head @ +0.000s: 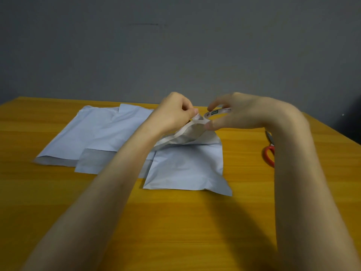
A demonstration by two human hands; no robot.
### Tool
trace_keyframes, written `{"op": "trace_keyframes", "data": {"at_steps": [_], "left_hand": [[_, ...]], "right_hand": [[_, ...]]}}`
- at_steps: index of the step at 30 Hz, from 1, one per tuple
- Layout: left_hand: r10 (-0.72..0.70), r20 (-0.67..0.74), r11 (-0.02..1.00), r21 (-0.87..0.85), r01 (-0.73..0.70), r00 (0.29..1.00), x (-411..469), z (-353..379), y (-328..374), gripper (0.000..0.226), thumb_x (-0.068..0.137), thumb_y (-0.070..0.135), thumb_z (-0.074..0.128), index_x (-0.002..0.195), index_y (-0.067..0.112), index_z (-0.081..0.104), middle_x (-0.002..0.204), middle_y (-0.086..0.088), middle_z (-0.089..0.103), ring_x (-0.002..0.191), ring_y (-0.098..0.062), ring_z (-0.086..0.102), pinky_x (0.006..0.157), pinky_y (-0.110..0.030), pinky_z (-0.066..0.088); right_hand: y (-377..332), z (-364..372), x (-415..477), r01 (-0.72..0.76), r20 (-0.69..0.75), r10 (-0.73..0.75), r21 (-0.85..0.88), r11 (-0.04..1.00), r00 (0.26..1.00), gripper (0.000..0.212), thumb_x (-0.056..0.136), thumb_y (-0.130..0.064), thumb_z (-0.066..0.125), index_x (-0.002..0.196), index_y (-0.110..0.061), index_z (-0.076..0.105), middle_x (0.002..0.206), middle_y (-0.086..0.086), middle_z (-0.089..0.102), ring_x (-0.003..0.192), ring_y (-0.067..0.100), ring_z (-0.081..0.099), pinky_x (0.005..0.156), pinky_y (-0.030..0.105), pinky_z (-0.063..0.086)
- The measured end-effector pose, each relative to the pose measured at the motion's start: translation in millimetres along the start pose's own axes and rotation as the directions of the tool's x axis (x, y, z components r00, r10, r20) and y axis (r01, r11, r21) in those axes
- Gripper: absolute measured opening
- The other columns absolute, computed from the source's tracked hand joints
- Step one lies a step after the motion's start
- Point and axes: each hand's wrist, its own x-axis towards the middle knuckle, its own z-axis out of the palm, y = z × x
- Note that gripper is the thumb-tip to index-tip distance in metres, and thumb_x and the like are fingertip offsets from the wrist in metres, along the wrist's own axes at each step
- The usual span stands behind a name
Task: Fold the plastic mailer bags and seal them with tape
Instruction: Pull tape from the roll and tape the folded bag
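Note:
Three pale grey-white mailer bags lie on the yellow wooden table (175, 222). The nearest mailer bag (187, 169) lies flat at the centre, its top flap (187, 133) lifted off the table. My left hand (173, 112) pinches the upper edge of that flap, with what looks like the loose end of the tape between thumb and finger. My right hand (234, 114) holds a roll of clear tape (216, 112) between thumb and fingers, right beside the left hand. Two more mailer bags (97, 133) lie overlapped to the left.
Red-handled scissors (270, 151) lie on the table to the right, partly hidden behind my right forearm. A grey wall rises behind the table's far edge. Something dark stands at the far right edge of the view.

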Motion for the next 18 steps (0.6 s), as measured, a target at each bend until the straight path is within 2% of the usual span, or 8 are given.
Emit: {"op": "trace_keyframes", "data": {"at_steps": [2,4,7,12,16,18], "left_hand": [[-0.005,-0.02,0.998,0.064,0.006,1.0,1,0,-3,0.027,0.094,0.02,0.053,0.076,0.003,0.064,0.053,0.001,0.045,0.048,-0.011,0.038,0.045,-0.017,0.032],[-0.012,-0.028,0.997,0.072,0.014,1.0,2,-1,-5,0.026,0.095,0.018,0.052,0.077,0.003,0.063,0.053,0.003,0.045,0.05,-0.012,0.039,0.047,-0.021,0.032],[-0.033,-0.041,0.997,0.075,0.036,0.999,3,0,-8,0.027,0.096,0.017,0.05,0.077,0.001,0.06,0.058,-0.006,0.044,0.057,-0.023,0.036,0.051,-0.027,0.03],[-0.063,-0.093,0.989,0.131,0.075,0.994,6,4,-10,0.026,0.096,0.019,0.047,0.073,0.008,0.048,0.07,-0.014,0.038,0.059,-0.025,0.033,0.053,-0.029,0.026],[-0.094,-0.101,0.988,0.114,0.105,0.99,7,4,-13,0.023,0.097,0.019,0.046,0.076,0.01,0.049,0.071,-0.014,0.04,0.057,-0.024,0.037,0.06,-0.028,0.03],[-0.088,-0.11,0.989,0.108,0.1,0.99,7,3,-13,0.022,0.097,0.019,0.047,0.077,0.011,0.051,0.071,-0.014,0.04,0.064,-0.026,0.035,0.062,-0.029,0.031]], "right_hand": [[-3,1,-1,0.02,0.009,-0.02,0.003,1.0,1.0,0.055,0.072,-0.057,0.066,0.123,-0.038,0.051,0.12,-0.006,0.046,0.103,0.016,0.045,0.088,0.033,0.042],[-5,2,-2,0.038,0.022,-0.038,0.004,0.999,0.999,0.054,0.071,-0.055,0.066,0.121,-0.039,0.052,0.118,-0.008,0.046,0.104,0.017,0.047,0.086,0.033,0.042],[-8,3,-3,0.071,0.031,-0.071,0.014,0.997,0.997,0.049,0.072,-0.053,0.065,0.118,-0.042,0.054,0.124,-0.006,0.05,0.109,0.019,0.05,0.091,0.036,0.045],[-10,4,-3,0.109,0.038,-0.109,0.017,0.994,0.993,0.043,0.076,-0.05,0.066,0.117,-0.047,0.054,0.13,-0.006,0.05,0.112,0.019,0.048,0.088,0.034,0.041],[-11,5,-1,0.123,0.052,-0.123,0.011,0.992,0.991,0.042,0.077,-0.047,0.067,0.117,-0.047,0.054,0.133,-0.006,0.048,0.117,0.02,0.047,0.092,0.036,0.041],[-10,5,-1,0.131,0.059,-0.132,0.016,0.991,0.99,0.041,0.078,-0.046,0.067,0.117,-0.047,0.054,0.134,-0.007,0.048,0.119,0.02,0.046,0.093,0.035,0.041]]}}
